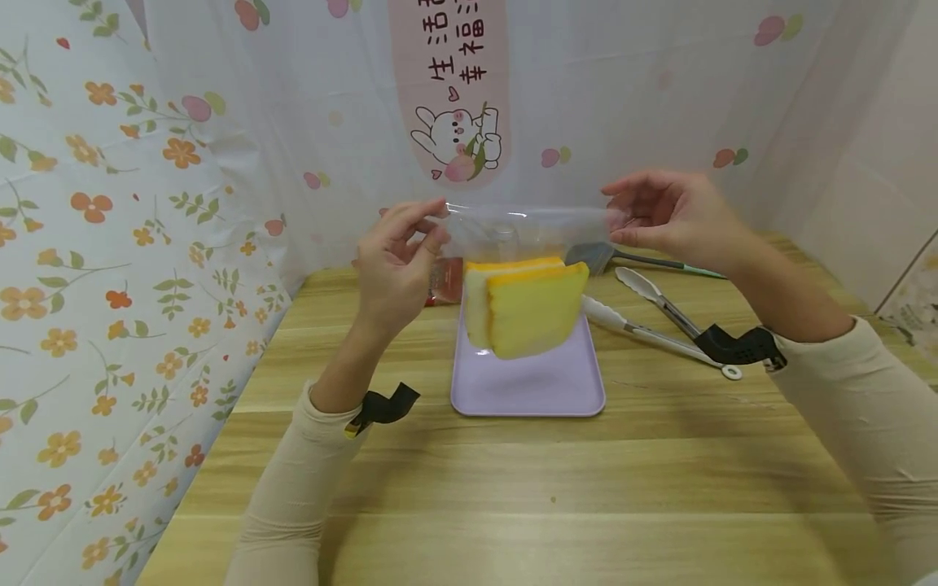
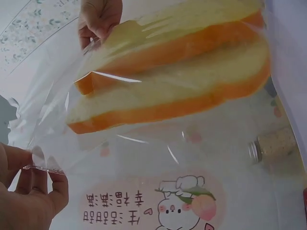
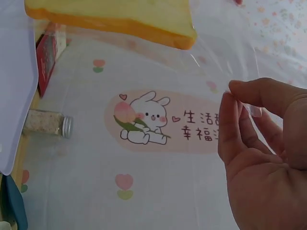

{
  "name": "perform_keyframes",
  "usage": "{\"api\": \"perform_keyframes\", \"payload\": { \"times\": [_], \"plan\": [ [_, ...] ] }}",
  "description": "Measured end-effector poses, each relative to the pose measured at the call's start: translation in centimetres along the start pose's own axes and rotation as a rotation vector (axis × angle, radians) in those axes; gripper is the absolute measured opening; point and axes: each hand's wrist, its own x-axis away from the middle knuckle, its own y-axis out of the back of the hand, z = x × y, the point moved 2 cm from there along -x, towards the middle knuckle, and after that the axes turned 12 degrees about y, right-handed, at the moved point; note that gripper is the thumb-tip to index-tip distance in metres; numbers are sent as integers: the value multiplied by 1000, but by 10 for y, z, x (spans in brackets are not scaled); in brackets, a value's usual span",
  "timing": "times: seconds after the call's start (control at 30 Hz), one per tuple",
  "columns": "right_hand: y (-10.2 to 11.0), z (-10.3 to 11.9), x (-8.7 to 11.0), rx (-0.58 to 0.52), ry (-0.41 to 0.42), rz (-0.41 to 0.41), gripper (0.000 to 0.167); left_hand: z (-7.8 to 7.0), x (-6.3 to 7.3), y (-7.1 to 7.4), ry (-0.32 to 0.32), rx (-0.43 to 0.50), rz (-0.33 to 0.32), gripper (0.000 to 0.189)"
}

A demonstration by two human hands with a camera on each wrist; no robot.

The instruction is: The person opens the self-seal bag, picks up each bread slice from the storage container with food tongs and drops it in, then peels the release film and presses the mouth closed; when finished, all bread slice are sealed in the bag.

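A clear plastic bag point(image 1: 557, 224) hangs stretched between both hands, raised over a light purple tray point(image 1: 528, 399). My left hand point(image 1: 396, 264) pinches its upper left corner between thumb and fingers. At the opposite upper corner, my right hand point(image 1: 674, 212) pinches the film; the right wrist view shows thumb and fingertips point(image 3: 230, 98) meeting on it. Inside the bag are two bread slices with orange crusts, a front slice point(image 1: 538, 313) and a back slice point(image 1: 478, 305), standing side by side and slightly tilted. In the left wrist view the film wrinkles around the slices.
Right of the tray lie metal tongs point(image 1: 667, 309) with pale tips. Behind them rests a grey-headed utensil point(image 1: 593, 256) with a dark handle. A red package point(image 1: 444, 281) stands behind the tray's left side, near a small capped jar point(image 3: 45, 123). A printed curtain point(image 1: 623, 98) closes the back.
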Motion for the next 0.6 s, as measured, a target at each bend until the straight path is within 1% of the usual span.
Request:
{"api": "perform_keyframes", "payload": {
  "times": [0.23, 0.33, 0.4, 0.47, 0.53, 0.6],
  "plan": [
    [3, -8, 2, 116, -66, 165, 31, -5, -7, -8, 15, 4, 39, 24],
    [-1, -6, -1, 231, -129, 230, 28, -6, -8, -11, 28, 11, 54, 24],
    [-8, -5, -5, 316, -174, 260, 27, -6, -8, -13, 41, 11, 69, 23],
    [-20, -2, -12, 379, -209, 266, 28, -6, -8, -15, 55, 8, 88, 23],
    [-34, 1, -21, 393, -221, 268, 28, -7, -7, -15, 63, -10, 109, 23],
    [-49, 2, -31, 395, -199, 282, 30, -8, -7, -15, 62, -33, 127, 24]
  ]
}}
